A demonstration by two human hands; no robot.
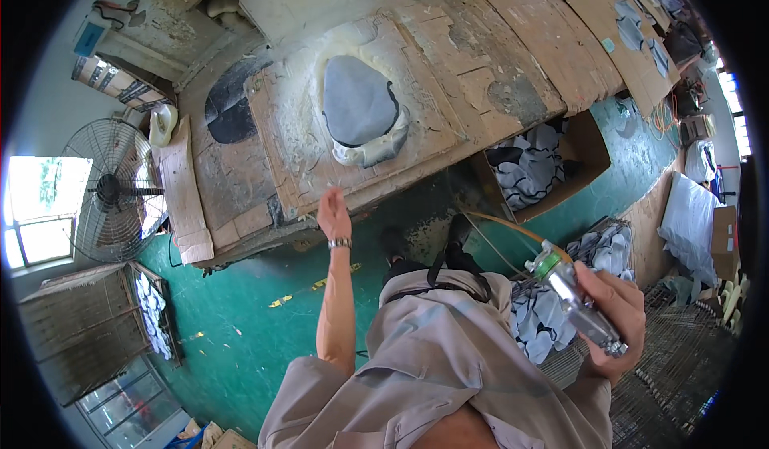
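My right hand, raised at the right, is wrapped around a metal spray gun with a green fitting. An amber hose runs from the gun towards the workbench. My left hand, a watch on its wrist, hovers by the front edge of the bench with nothing visible in it; its fingers are loosely extended. Beyond that hand, a rounded grey fabric piece with a dark edge lies over a pale, crusted lump. Whitish residue surrounds it on the cardboard-covered workbench.
Below the bench, an open cardboard box holds several grey cut pieces. More pieces are heaped beside me at the right. A large fan stands at the left, near a tilted rack. A dark flat piece lies on the bench.
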